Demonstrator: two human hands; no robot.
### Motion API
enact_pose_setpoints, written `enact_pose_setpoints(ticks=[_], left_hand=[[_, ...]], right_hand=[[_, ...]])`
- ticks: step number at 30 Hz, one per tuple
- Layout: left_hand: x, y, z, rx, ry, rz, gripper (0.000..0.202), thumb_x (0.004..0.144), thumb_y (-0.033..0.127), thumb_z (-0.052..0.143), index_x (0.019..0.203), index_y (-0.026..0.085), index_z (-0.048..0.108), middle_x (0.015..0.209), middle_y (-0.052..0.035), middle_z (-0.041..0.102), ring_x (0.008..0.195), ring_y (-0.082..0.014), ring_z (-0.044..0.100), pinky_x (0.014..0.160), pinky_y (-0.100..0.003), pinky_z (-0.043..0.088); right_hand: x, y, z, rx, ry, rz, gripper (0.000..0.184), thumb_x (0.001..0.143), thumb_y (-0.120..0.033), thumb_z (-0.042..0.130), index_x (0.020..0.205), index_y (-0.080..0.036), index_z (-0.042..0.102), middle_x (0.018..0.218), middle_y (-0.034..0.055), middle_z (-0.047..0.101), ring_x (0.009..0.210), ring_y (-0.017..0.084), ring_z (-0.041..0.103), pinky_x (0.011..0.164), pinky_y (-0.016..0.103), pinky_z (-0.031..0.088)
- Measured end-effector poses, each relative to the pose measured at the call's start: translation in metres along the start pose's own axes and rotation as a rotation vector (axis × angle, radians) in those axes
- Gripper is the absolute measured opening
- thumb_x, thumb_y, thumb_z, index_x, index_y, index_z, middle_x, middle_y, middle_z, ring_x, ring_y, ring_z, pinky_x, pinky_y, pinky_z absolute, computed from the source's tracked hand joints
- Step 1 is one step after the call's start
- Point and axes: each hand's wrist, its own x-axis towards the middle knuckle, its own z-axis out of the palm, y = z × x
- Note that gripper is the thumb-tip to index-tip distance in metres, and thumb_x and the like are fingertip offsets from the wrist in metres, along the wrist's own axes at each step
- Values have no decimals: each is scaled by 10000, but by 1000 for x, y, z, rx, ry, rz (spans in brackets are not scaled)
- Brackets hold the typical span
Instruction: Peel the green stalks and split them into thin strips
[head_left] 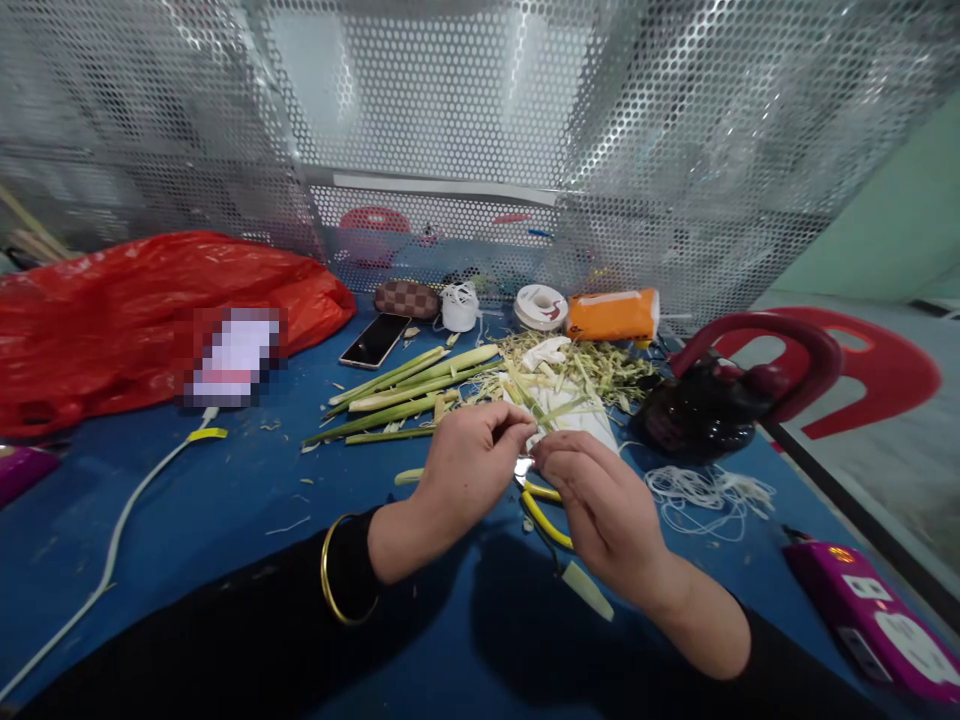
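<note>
Black sleeves (225, 640) are filling the bottom of the view, and a gold bangle (341, 570) is sitting on the left wrist. Just past that, the left hand (465, 465) and right hand (600, 510) are meeting fingertip to fingertip over the blue desk (225, 500). Both have their fingers curled in and are pinching a thin green strip (534, 408) between them, so the strip is sitting right at the tips, poking up and away from the person.

A yellow-handled tool (546, 510) is lying under the hands, scissors or pliers, I honestly can't tell which. A pale offcut (587, 590) is resting by the right wrist.

Behind the hands, long green stalks (405, 395) are lying in a loose bundle to the left, and a heap of trimmings (592, 365) is piling up to the right. A tangle of white string (705, 495) is lying beside a dark red kettle (720, 400).

Further back, a phone (375, 340), checkered pouch (405, 298), thread spool (459, 305), tape roll (540, 305) and orange packet (611, 315) are lining the far edge. A red plastic bag (150, 310) is slumping on the left, a white cable (112, 540) is trailing toward the camera, and a purple power strip (877, 620) is sitting at the right corner.

A perforated metal screen (480, 130) is walling in the desk, with a red stool (862, 370) standing on the floor beyond.
</note>
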Motion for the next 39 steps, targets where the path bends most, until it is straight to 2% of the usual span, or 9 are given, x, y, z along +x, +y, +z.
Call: enact_pose_setpoints(ticks=[9, 15, 22, 26, 32, 39], left_hand=[[-1, -2, 0, 113, -2, 27, 144, 825, 168, 566, 743, 183, 683, 688, 15, 681, 657, -128, 597, 625, -239, 402], [-1, -1, -2, 160, -29, 70, 150, 862, 208, 525, 870, 194, 675, 755, 4, 685, 707, -143, 599, 658, -250, 405], [1, -2, -3, 187, -81, 106, 153, 875, 189, 496, 814, 185, 636, 776, 2, 665, 733, -141, 577, 652, -246, 390], [3, 0, -5, 76, -112, 72, 152, 872, 200, 500, 780, 173, 618, 745, -4, 633, 703, -137, 556, 625, -237, 398], [5, 4, -4, -277, -177, -148, 159, 857, 234, 518, 746, 157, 603, 582, 38, 534, 498, -91, 456, 512, -217, 392], [5, 4, -3, -272, -134, -155, 106, 810, 225, 588, 777, 148, 653, 601, 30, 571, 507, -87, 458, 514, -216, 393]], right_hand=[[2, -4, 1, -53, -5, -55, 258, 839, 31, 387, 936, -156, 537, 938, 130, 597, 907, 218, 578, 759, 374, 525], [1, -4, 0, -55, 19, -31, 249, 841, 14, 402, 935, -170, 541, 936, 117, 603, 914, 218, 584, 766, 375, 529], [0, -2, 2, -75, 30, -45, 252, 846, 11, 401, 946, -176, 536, 942, 117, 603, 921, 213, 579, 786, 371, 525], [-2, 1, 4, -58, 31, -17, 241, 854, 4, 404, 944, -181, 531, 941, 106, 596, 916, 202, 572, 787, 364, 521], [-4, 1, 5, -23, 24, 2, 234, 859, 4, 412, 947, -175, 533, 928, 96, 587, 915, 199, 575, 791, 363, 519], [-4, 1, 6, -42, 29, -13, 245, 855, -6, 413, 962, -187, 538, 923, 93, 590, 905, 204, 576, 771, 371, 531]])
